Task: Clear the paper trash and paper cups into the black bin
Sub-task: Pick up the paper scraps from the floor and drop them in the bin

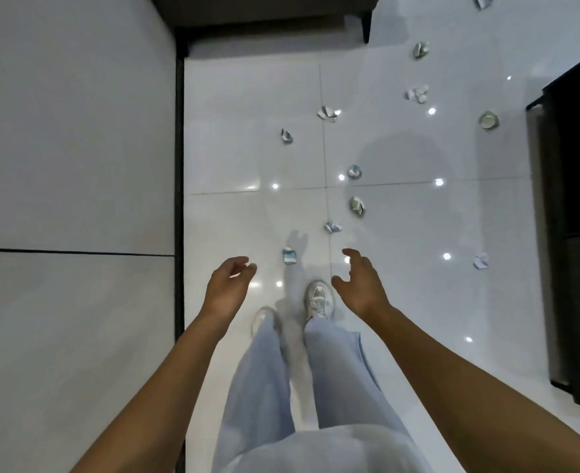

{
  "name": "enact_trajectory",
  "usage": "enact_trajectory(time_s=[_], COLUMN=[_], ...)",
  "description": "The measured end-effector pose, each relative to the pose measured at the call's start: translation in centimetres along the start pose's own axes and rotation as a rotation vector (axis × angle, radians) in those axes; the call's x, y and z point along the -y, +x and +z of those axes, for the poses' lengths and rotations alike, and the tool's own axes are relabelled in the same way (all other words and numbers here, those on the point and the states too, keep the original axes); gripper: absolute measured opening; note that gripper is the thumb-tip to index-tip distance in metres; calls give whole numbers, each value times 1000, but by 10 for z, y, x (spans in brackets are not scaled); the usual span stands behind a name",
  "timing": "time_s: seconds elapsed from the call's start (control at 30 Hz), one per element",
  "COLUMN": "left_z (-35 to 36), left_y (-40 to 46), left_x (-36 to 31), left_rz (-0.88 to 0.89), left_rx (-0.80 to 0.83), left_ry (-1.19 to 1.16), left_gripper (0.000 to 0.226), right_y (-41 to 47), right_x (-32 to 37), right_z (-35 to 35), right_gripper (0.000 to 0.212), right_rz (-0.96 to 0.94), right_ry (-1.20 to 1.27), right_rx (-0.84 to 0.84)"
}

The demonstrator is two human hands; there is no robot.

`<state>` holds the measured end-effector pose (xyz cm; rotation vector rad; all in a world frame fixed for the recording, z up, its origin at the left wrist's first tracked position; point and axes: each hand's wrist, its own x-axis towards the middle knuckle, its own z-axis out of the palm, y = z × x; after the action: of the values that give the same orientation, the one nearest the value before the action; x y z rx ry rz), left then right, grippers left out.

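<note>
Several crumpled paper wads and paper cups lie scattered over the glossy white tile floor. The nearest wad lies just ahead of my hands, another wad a little farther, then a crushed cup and a second crushed cup. An upright cup stands far right. My left hand and my right hand are both held out over the floor, fingers apart, holding nothing. No black bin is in sight.
A pale wall with a dark edge strip runs along the left. Dark furniture lines the right side. A dark cabinet on legs stands at the far end. My feet in white shoes stand between the hands.
</note>
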<state>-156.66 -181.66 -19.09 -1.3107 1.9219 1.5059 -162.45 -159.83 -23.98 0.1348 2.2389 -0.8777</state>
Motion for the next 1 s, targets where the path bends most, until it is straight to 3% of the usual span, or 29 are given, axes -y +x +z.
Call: enact_trajectory(time_s=[0.27, 0.7, 0.9, 1.0], left_z=[32, 111, 131, 132], left_y=[149, 428, 499, 512], left_x=[35, 184, 248, 271], left_rz=[-74, -104, -112, -123], left_rx=[11, 66, 102, 105], left_ry=[29, 172, 118, 75], left_gripper=[21, 23, 19, 16], right_y=[142, 367, 426, 435], right_x=[-28, -170, -207, -215], right_z=[66, 272, 364, 398], right_gripper=[58, 66, 82, 80], right_rz=[84, 189, 181, 179], right_ry=[8, -28, -14, -130], right_rx=[19, 74, -27, -117])
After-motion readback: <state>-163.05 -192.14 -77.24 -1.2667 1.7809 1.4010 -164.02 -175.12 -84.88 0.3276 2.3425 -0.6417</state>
